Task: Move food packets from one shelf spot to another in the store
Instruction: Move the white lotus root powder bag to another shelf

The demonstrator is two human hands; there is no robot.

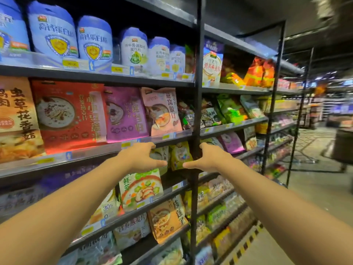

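Both of the person's bare arms are reaching out toward the dark metal shelving (95, 76), at the level just under the shelf edge that carries the yellow price tags (126, 144). The left hand (142, 158) is hovering in front of a pale packet (159, 156) on the third shelf down, its fingers spread wide and curled, thumb pointing right; it is looking very close to that packet, though I cannot tell whether it is touching. The right hand (207, 158) is hanging open too, fingers loosely curved, its fingertips lying against or just beside the black upright post (197, 111) and its thumb pointing left. Between the two thumbs a yellow packet (180, 155) is standing upright on the shelf, gripped by neither hand. Just below the left hand a green-and-white packet (141, 188) showing vegetables is leaning forward on the same shelf. Above, red (70, 115), purple (126, 113) and pink (162, 111) packets are standing side by side, and blue-topped tubs (94, 41) are lining the shelf over them. The aisle floor (315, 188) is stretching away to the right.
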